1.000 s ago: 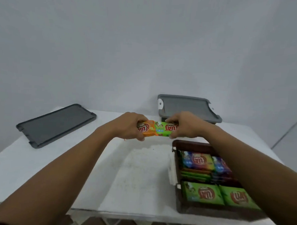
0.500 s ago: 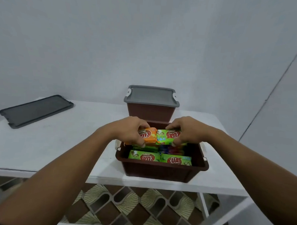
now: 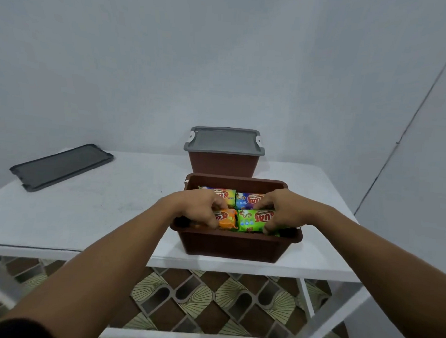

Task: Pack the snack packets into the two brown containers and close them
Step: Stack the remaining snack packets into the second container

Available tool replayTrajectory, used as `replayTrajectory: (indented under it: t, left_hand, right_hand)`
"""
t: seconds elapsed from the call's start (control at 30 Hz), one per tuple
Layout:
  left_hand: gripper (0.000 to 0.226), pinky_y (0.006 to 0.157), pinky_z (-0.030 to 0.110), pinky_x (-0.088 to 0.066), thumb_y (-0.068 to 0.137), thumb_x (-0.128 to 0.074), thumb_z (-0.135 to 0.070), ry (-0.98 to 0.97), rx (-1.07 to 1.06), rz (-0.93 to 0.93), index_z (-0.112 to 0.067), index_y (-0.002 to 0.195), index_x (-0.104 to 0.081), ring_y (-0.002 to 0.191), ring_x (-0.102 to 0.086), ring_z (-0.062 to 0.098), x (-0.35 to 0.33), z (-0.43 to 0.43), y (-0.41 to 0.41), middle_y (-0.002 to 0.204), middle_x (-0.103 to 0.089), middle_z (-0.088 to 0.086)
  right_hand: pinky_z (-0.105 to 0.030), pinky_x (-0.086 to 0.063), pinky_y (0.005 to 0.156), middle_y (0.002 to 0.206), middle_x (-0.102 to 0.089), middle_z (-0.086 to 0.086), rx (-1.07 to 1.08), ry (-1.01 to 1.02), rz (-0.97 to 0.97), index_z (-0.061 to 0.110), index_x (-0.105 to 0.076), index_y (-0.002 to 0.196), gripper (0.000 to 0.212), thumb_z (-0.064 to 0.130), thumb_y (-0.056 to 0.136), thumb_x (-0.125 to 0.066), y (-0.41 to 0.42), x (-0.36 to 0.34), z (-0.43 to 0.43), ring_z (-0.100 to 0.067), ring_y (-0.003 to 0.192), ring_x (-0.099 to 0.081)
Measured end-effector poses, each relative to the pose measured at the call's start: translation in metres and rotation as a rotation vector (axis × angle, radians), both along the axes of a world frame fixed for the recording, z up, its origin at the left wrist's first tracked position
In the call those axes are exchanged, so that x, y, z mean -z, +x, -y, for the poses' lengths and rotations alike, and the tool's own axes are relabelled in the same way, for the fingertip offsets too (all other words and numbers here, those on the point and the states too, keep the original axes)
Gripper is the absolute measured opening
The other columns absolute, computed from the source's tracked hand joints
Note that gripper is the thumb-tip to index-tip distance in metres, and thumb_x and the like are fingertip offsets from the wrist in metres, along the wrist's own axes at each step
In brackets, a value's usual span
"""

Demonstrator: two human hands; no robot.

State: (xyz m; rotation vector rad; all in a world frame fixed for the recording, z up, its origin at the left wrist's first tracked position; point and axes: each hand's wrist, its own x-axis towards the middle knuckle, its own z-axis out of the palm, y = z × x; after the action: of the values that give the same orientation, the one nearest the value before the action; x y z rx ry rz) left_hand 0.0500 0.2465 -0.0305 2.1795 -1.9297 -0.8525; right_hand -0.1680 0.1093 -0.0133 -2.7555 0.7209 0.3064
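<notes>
- Far left, the loose grey lid point(image 3: 61, 165) lies flat on the white table point(image 3: 92, 214), well apart from the action. You will have to reach across for it, and a hasty grab could drag it off the left edge.
- Your left hand point(image 3: 199, 210) is down inside the open brown container point(image 3: 239, 243), fingers curled round the orange packet point(image 3: 226, 218) at the front left.
- Behind, in the middle, the closed brown container point(image 3: 222, 166) stands with its own lid on, so that half looks done. The two boxes stand very near each other, and I cannot tell if they touch. A shove on the front one could knock the back one.
- Front right, the green packet point(image 3: 253, 220) sits just beside the orange one, with your right hand point(image 3: 282, 212) clamped on its far end.
- The back-row packets point(image 3: 222, 195) fill the space behind, so the box looks nearly full.
- The danger here is height. These front packets ride about level with the rim, and if they stay proud or tilted, the lid will not seat.
- Press too hard and you may burst a packet or crush what is inside.
- The box stands close to the table's front edge, so a pull towards you could tip it off.
</notes>
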Motion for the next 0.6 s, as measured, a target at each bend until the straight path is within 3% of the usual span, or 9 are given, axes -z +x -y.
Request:
replayTrajectory:
  t: [0.07, 0.17, 0.3, 0.43, 0.6]
  left_hand:
    - [0.055, 0.095, 0.035, -0.053, 0.083, -0.076, -0.031, 0.020, 0.018, -0.013, -0.031, 0.135, -0.061, 0.109, -0.060, 0.014, 0.004, 0.003, -0.001, 0.122, -0.064, -0.008]
    - [0.053, 0.097, 0.029, -0.048, 0.088, -0.075, -0.030, 0.043, 0.025, -0.020, -0.029, 0.138, -0.060, 0.113, -0.057, 0.011, 0.007, 0.005, -0.001, 0.126, -0.062, -0.009]
    - [0.048, 0.103, 0.033, -0.049, 0.088, -0.077, -0.030, 0.077, 0.001, -0.063, -0.030, 0.135, -0.064, 0.115, -0.059, 0.012, 0.011, 0.010, 0.003, 0.126, -0.064, -0.011]
    - [0.039, 0.106, 0.039, -0.049, 0.085, -0.080, -0.034, 0.123, -0.066, -0.161, -0.031, 0.123, -0.071, 0.114, -0.060, 0.015, 0.013, 0.016, 0.007, 0.122, -0.067, -0.009]
    - [0.033, 0.101, 0.040, -0.049, 0.080, -0.083, -0.043, 0.184, -0.131, -0.216, -0.030, 0.109, -0.075, 0.113, -0.060, 0.020, 0.015, 0.027, 0.011, 0.118, -0.068, -0.004]
  right_hand:
    - [-0.028, -0.049, 0.097, 0.133, -0.056, 0.002, -0.002, 0.015, -0.020, 0.029, -0.057, 0.141, 0.063, 0.037, 0.082, -0.078, 0.000, 0.007, -0.001, -0.016, 0.115, -0.053]
    - [-0.031, -0.047, 0.104, 0.136, -0.056, 0.004, -0.021, 0.035, -0.060, 0.028, -0.057, 0.140, 0.055, 0.031, 0.088, -0.075, 0.002, 0.017, -0.001, -0.017, 0.123, -0.052]
    - [-0.028, -0.051, 0.095, 0.112, -0.065, 0.009, 0.028, 0.177, -0.015, 0.027, -0.061, 0.132, 0.048, 0.032, 0.087, -0.077, 0.005, 0.017, 0.004, -0.014, 0.106, -0.062]
    - [-0.025, -0.049, 0.091, 0.100, -0.063, 0.015, 0.022, 0.209, -0.051, 0.027, -0.059, 0.137, 0.055, 0.049, 0.087, -0.071, 0.014, 0.015, 0.003, -0.010, 0.102, -0.060]
    - [-0.033, -0.045, 0.101, 0.131, -0.055, 0.005, 0.022, 0.193, -0.263, 0.032, -0.053, 0.141, 0.058, 0.063, 0.091, -0.056, 0.029, 0.016, -0.003, -0.017, 0.118, -0.052]
